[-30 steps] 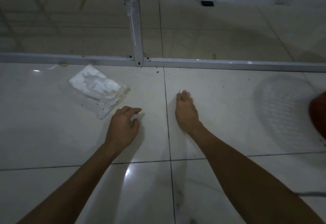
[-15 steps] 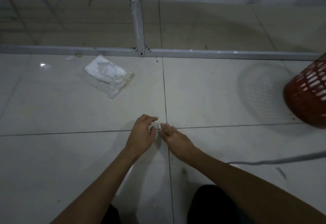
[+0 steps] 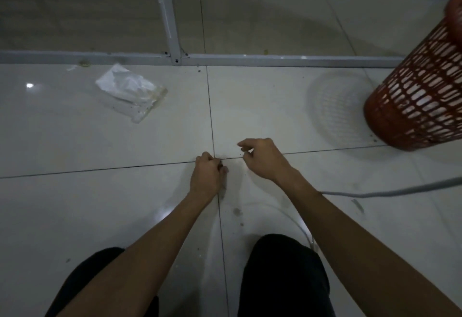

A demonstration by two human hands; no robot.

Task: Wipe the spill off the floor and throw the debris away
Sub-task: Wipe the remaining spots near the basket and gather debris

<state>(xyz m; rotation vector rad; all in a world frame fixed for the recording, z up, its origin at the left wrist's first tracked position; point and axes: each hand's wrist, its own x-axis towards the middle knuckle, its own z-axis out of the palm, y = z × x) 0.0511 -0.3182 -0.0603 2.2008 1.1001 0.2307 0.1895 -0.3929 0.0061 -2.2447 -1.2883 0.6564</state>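
Floor: pale glossy tiles (image 3: 75, 204) in a dim room, speckled with grit. A red basket (image 3: 420, 91) stands far right and serves as the marker below.
Knees: dark trousers (image 3: 282, 279) at the near edge, well left of the basket. The person is crouched.
Smudges: grey marks (image 3: 237, 212) on the tile, nearer the person than the basket and well to its left.
Left hand: the left hand (image 3: 208, 176) sits over the crossing of the tile joints, far left of the basket. Its grip is closed in a tight fist, and whether anything is inside is hidden.
Right hand: the right hand (image 3: 262, 159) is the hand nearer the basket. Its fingers are loosely curled and its grip is slack, with nothing visible in it.
Cable: a grey cable (image 3: 400, 190) lies on the floor just in front of the basket.
Debris: a crumpled white wad in a clear wrapper (image 3: 130, 94) lies flat, well apart from the basket on the far left.
Rail: a metal rail (image 3: 275, 59) runs behind the basket, with glass beyond it.
Key relation: the wad lies ahead and left of the left hand, which is the nearer hand. Its long axis slants so the near end points back towards the hands. The basket lies the opposite way, on the right hand's side.
Stage: probably gathering small bits; the wad is not yet binned.
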